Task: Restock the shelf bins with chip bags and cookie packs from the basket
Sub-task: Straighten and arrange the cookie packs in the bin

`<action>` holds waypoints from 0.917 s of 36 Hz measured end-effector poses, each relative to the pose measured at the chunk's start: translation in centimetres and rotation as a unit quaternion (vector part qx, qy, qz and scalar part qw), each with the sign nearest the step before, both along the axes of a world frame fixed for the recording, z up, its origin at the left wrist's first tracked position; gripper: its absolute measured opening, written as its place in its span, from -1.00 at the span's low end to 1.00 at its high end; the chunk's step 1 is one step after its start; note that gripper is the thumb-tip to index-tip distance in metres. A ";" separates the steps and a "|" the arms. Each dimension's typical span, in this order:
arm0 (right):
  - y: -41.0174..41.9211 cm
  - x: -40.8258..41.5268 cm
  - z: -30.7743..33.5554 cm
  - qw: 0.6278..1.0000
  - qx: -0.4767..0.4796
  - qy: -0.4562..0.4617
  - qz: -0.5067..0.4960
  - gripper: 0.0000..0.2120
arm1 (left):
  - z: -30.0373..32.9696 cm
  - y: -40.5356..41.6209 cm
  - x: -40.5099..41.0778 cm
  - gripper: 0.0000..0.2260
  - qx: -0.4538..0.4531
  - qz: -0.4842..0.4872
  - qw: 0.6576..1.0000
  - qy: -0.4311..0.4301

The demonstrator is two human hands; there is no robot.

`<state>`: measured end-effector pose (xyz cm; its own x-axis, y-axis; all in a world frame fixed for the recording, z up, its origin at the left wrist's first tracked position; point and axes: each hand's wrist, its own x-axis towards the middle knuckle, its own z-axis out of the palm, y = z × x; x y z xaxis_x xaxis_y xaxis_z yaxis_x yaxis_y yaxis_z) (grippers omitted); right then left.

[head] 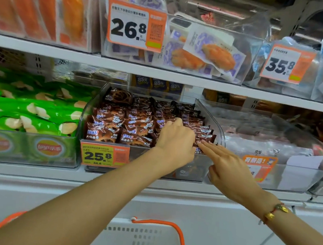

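Observation:
Brown cookie packs (pixel 128 124) fill the clear middle bin (pixel 219 129) on the lower shelf. My left hand (pixel 174 142) reaches into the bin's right front corner, with its fingers curled down over cookie packs there and the thumb raised. My right hand (pixel 230 168) lies beside it, and its straight fingertips touch the same packs at the bin's front edge. Green chip bags (pixel 27 107) are stacked in the bin to the left. Below my arms stands the white basket (pixel 143 243) with its orange handle (pixel 180 237); its contents are hidden.
A yellow 25.8 price tag (pixel 104 155) hangs on the cookie bin's front. The clear bin on the right (pixel 301 178) holds pale packs. The upper shelf (pixel 162 74) carries bins of bread packs with orange price tags.

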<state>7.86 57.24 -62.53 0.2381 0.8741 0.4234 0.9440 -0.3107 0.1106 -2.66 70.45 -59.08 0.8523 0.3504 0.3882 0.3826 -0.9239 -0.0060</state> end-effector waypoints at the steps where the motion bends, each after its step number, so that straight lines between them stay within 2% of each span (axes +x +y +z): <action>1: 0.0 -0.1 0.5 1.000 -0.021 0.017 -0.006 -0.42 | 0.0 -0.2 -0.1 -0.72 0.010 -0.001 1.000 0.008; 4: 0.0 -0.5 2.2 0.990 -0.090 0.094 -0.052 -0.41 | -0.1 -0.5 -1.2 -0.72 0.015 -0.022 1.000 0.006; 7: -0.1 -1.0 3.1 0.984 -0.018 0.174 -0.048 -0.46 | -0.8 -0.4 -3.4 -0.69 -0.033 -0.075 0.994 -0.076; 9: -0.3 -1.8 2.8 0.985 0.049 0.165 -0.020 -0.51 | -1.1 -0.5 -5.9 -0.67 -0.059 -0.100 0.981 -0.154; 11: 0.1 -3.3 2.4 0.982 0.101 0.157 0.036 -0.57 | -1.4 -0.6 -8.9 -0.73 -0.084 -0.086 0.972 -0.202; 13: 1.1 -5.5 2.0 0.970 0.105 0.194 0.099 -0.69 | -2.4 0.0 -11.9 -0.81 -0.131 -0.036 0.968 -0.212; 16: 3.7 -9.1 0.7 0.949 0.031 0.273 0.157 -0.80 | -4.6 2.2 -16.2 -0.91 -0.265 0.054 0.947 -0.173; 19: 7.1 -12.2 -2.0 0.928 -0.103 0.305 0.187 -0.80 | -7.7 5.5 -19.8 -0.92 -0.367 0.116 0.919 -0.084; 23: 11.5 -15.8 -8.6 0.892 -0.244 0.330 0.187 -0.76 | -13.1 9.3 -24.8 -0.86 -0.512 0.164 0.843 0.015; 27: 14.8 -19.6 -16.8 0.854 -0.357 0.342 0.164 -0.71 | -20.6 11.4 -28.9 -0.76 -0.543 0.259 0.783 0.156; 30: 16.1 -22.6 -23.1 0.815 -0.421 0.371 0.147 -0.71 | -26.6 10.7 -31.1 -0.86 -0.483 0.282 0.793 0.240; 33: 16.0 -25.3 -28.1 0.774 -0.451 0.425 0.131 -0.71 | -31.8 8.8 -32.5 -0.81 -0.473 0.298 0.776 0.292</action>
<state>-17.49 73.25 -90.60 -0.1402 0.7876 -0.6000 0.8124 -0.2550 -0.5244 -35.14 79.23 -90.85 0.3634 0.6418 -0.6753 0.9308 -0.2808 0.2340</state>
